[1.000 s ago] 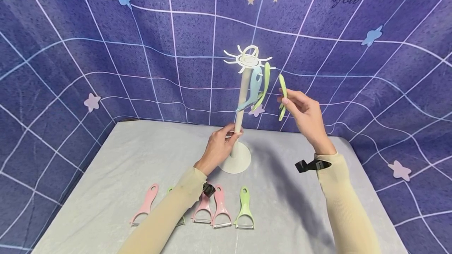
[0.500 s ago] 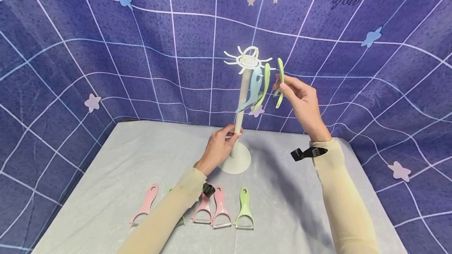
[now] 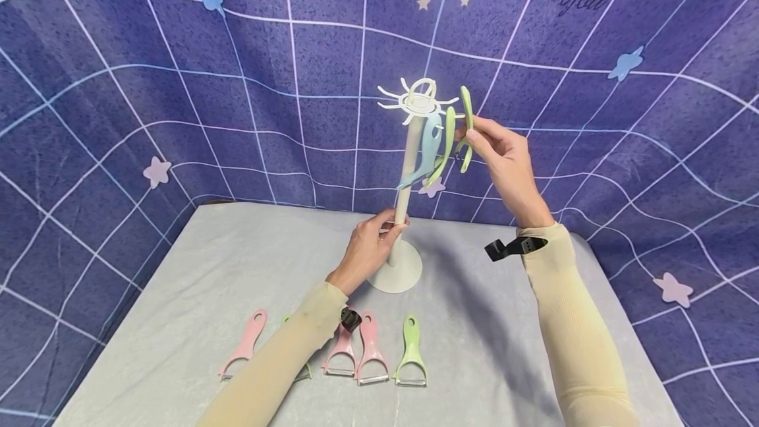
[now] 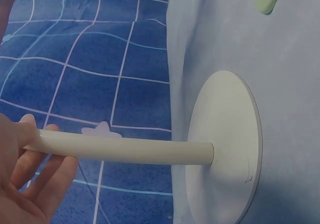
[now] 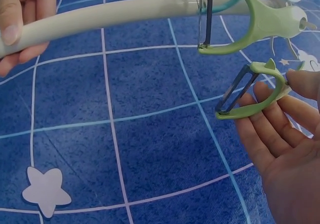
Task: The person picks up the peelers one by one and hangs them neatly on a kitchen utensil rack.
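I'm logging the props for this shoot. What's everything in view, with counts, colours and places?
Pink peelers: three, pink, lying on the tabletop
Green peelers: two, green, on the tabletop, one mostly behind the left sleeve
Hanging green peeler: one, green, on the rack
Hanging blue peeler: one, light blue, on the rack
Held peeler: one, green, in the right hand
Rack: one, off-white, standing on the tabletop
Tabletop: one, pale grey, under the rack
Backdrop: blue-purple, behind the tabletop, printed with stars, a cloud and lettering
Wrist devices: two, black, one per wrist
Sleeves: two, beige, on both arms
Hands: two, left around the rack's post, right pinching the held peeler
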Demonstrator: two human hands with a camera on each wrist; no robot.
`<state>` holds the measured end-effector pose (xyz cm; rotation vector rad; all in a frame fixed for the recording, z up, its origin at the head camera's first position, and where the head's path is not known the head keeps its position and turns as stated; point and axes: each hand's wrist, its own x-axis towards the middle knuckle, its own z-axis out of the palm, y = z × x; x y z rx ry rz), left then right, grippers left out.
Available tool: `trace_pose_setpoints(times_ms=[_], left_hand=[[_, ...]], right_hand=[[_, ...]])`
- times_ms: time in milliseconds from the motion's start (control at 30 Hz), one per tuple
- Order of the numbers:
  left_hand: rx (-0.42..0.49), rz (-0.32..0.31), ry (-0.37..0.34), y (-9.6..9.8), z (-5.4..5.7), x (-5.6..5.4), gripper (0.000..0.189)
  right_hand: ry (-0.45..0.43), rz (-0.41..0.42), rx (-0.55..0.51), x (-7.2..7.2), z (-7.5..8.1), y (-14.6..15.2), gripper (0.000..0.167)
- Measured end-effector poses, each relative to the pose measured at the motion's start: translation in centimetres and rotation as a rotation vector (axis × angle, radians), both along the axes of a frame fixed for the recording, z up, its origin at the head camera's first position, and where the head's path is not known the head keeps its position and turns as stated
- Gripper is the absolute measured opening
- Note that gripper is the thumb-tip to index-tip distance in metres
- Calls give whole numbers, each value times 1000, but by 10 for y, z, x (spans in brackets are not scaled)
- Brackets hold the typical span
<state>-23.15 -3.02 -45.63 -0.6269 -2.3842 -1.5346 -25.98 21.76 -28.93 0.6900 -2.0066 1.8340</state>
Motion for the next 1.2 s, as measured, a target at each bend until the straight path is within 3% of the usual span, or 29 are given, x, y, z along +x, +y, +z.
trace_pose_setpoints(times_ms=[300,533,967,1200], left_hand=[[0,0,-4,0,0,0,15],[1,1,-2,0,0,-1,16],[-3,8,-4,1,-1,-4,19],[1,10,-13,1,0,-7,20]], right_hand=[[27,68,-28,-2,3,-7,27],[16,48,0,-3,3,-8,29],[-13,115,18,-7,-2,-8,31],[-5,108,19,-10,-3,-9,31]])
